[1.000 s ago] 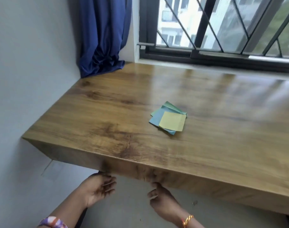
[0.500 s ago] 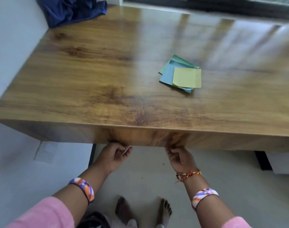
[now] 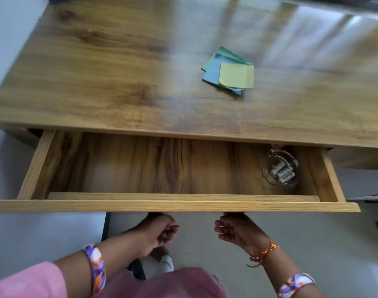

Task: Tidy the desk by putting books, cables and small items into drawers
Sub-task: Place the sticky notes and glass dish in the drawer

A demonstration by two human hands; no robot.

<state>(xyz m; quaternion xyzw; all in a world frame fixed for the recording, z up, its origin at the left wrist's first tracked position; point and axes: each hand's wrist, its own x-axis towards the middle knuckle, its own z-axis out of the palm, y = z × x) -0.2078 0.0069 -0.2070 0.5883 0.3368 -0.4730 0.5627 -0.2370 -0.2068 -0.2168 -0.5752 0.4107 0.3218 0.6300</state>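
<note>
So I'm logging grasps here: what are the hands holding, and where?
Both the left hand and the right hand hold the open drawer by the underside of its front panel, fingertips hidden.

A wooden desk with a glossy top stands against a pale wall. A small stack of sticky notes, green, blue and yellow on top, lies near its middle. Its drawer stands pulled out; inside, at the right, sits a clear jar holding batteries.

One open drawer, three sticky-note pads, one glass jar, two hands.
</note>
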